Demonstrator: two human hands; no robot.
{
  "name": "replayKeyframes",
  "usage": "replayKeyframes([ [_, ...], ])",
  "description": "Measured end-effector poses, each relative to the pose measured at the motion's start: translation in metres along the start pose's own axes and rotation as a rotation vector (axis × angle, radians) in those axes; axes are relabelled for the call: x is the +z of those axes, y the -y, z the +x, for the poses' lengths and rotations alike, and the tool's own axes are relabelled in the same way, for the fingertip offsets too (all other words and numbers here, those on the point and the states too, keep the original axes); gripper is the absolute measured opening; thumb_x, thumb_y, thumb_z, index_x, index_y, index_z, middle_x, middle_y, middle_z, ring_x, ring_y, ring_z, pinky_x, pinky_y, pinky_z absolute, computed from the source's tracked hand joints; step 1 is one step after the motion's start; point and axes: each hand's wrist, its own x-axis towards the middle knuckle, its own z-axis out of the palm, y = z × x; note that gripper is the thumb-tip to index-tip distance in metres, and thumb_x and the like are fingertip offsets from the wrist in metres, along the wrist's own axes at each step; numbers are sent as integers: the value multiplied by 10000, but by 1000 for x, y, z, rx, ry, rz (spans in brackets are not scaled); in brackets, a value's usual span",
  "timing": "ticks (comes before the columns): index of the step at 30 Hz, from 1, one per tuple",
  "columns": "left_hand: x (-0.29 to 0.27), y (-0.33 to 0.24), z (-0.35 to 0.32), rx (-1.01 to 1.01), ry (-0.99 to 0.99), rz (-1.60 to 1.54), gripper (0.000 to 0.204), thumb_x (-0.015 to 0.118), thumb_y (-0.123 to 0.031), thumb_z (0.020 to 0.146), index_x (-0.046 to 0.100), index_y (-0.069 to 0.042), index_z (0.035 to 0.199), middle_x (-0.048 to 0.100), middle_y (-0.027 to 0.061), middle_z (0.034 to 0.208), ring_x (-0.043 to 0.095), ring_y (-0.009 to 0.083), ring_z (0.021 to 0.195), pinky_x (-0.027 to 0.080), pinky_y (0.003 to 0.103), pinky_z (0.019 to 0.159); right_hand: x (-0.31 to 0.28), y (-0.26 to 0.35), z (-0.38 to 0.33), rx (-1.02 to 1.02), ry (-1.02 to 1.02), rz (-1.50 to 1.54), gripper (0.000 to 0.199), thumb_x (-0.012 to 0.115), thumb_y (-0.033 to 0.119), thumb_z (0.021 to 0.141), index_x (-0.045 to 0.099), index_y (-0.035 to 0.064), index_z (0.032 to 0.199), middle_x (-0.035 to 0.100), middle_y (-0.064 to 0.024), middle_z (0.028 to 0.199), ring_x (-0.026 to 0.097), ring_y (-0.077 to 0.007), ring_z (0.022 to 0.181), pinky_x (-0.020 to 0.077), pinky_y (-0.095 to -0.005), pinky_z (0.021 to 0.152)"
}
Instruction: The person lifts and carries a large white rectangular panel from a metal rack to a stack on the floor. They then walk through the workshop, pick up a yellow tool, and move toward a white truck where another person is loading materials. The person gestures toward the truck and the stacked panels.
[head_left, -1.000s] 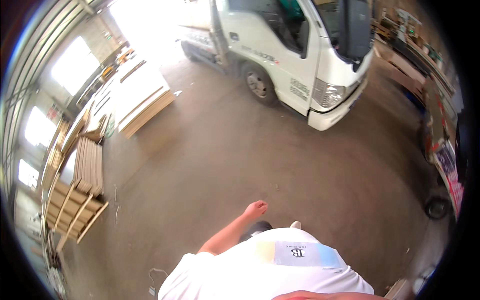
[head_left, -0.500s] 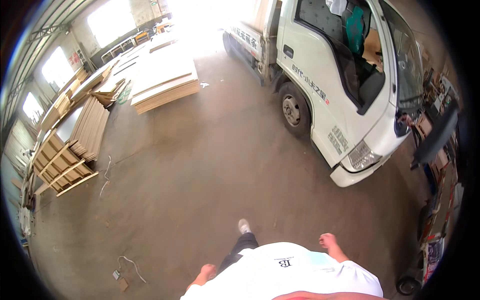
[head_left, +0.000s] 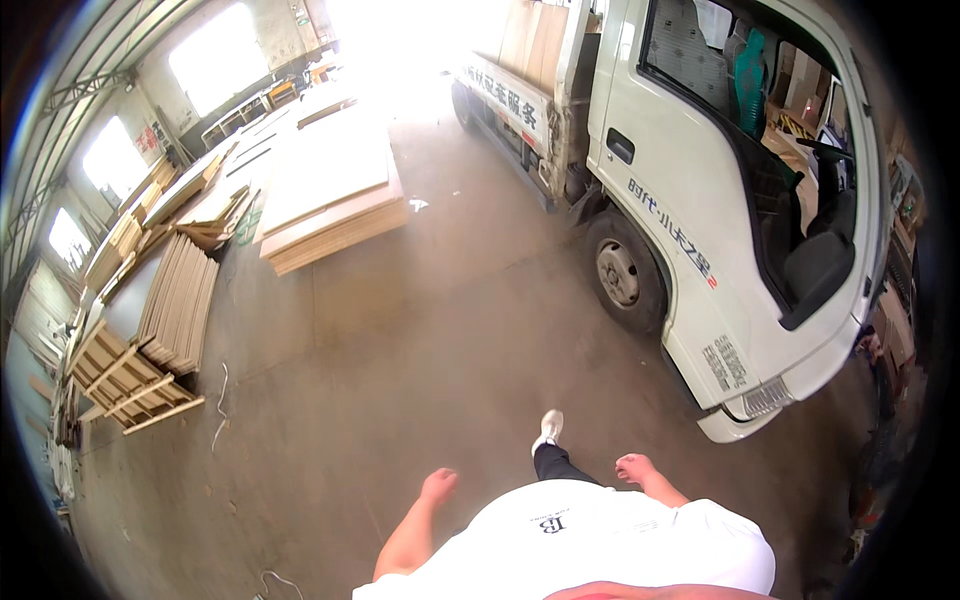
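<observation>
Fingers [head_left: 625,464] curl on the right hand [head_left: 637,468] near the white truck [head_left: 680,190]

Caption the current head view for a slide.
Bare left hand and right hand above smooth brown floor, a white boxy truck ahead right, stacked flat tan boards ahead left.

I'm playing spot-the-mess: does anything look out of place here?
Yes, a little. A loose, wavy white cord lies on the floor right of the slatted wooden frame, and a white scrap lies beside the flat board pile. Both look dropped or left behind.
</observation>
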Motion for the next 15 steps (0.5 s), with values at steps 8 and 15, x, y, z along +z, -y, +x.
replayKeyframes([
  [8,-36,-112,117,-70,-49,102,346,618,-304,930,691,-45,1147,718,96,1073,669,217,991,527,357,863,5,130,177,-92,266,-66,140,684,172,837,730,82,934,713,-61,912,681,-192,828,513,-341,713],
  [15,-62,-204,240,-238,84,-56,366,635,-295,930,677,-54,1203,698,115,1142,651,258,1060,502,362,907,-45,387,346,-822,245,-1431,191,651,243,893,737,123,1015,735,-66,999,687,-183,936,554,-357,751],
])
